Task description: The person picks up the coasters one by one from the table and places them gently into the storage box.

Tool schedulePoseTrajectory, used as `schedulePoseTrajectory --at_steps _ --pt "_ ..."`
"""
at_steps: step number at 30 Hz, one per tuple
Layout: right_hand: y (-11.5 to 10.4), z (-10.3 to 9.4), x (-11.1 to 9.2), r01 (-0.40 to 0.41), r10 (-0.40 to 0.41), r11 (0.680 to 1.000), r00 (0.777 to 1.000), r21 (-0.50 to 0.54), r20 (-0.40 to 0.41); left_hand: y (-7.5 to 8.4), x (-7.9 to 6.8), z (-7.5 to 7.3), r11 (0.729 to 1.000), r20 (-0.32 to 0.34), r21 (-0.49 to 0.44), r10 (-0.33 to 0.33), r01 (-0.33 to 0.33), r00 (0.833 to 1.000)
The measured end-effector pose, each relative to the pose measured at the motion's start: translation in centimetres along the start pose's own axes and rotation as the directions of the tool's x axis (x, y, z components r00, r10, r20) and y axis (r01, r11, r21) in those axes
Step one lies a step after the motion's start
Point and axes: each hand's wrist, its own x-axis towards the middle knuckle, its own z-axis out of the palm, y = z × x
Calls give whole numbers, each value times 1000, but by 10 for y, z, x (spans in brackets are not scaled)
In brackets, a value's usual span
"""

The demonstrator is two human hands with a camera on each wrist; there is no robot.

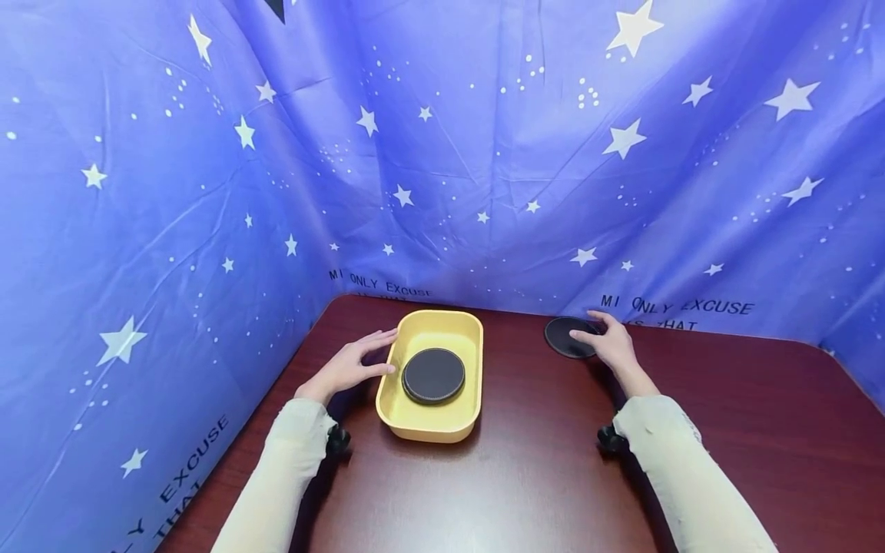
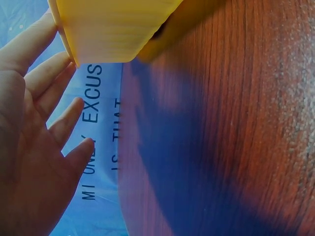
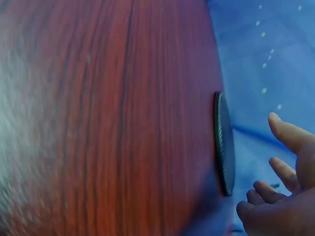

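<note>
A yellow rectangular container [image 1: 430,432] stands on the table, left of the middle. Inside it lies a round black coaster [image 1: 433,375] with a stitched edge; it looks thick, and I cannot tell whether more lie beneath. At the container's left side, my left hand [image 1: 351,367] touches the rim with thumb and fingertips, the other fingers spread. Another round black coaster [image 1: 563,338] lies flat near the table's back edge. My right hand [image 1: 614,344] hovers over its right side, fingers apart and holding nothing; the right wrist view shows a gap between hand and coaster [image 3: 225,142].
The dark red wooden table [image 1: 532,453] has a glossy surface. Blue cloth [image 1: 498,177] with white stars and printed words hangs right behind the table's back edge and along its left side.
</note>
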Motion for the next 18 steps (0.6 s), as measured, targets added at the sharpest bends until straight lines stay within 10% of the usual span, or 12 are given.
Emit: schedulePoseTrajectory --at_steps 18 --pt "2 0 7 5 36 954 991 -300 131 2 -1 3 1000 -5 4 -19 19 1000"
